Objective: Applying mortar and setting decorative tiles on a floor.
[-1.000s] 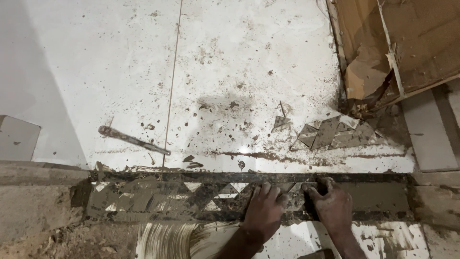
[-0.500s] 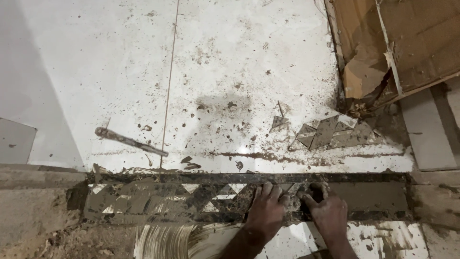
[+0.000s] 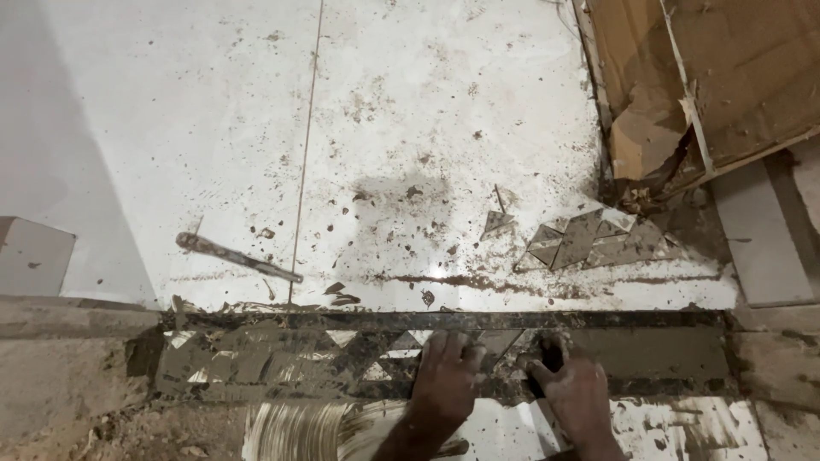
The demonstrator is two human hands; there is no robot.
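Big white tiled floor [image 3: 444, 128] takes up most of the view, splattered with brown mortar, with a torn cardboard box [image 3: 717, 77] in the top right corner. Along the bottom runs a dark border strip [image 3: 299, 358] of triangle mosaic pieces set in wet mortar. Some loose mosaic pieces [image 3: 589, 239] lie on the floor near the box, and a muddy chisel-like tool [image 3: 237, 257] lies off to the left. Left hand [image 3: 446, 380] is flat, fingers spread, pressing on the strip. Right hand [image 3: 576, 397] is just beside it, curled around a small dark piece [image 3: 551, 357] on the strip.
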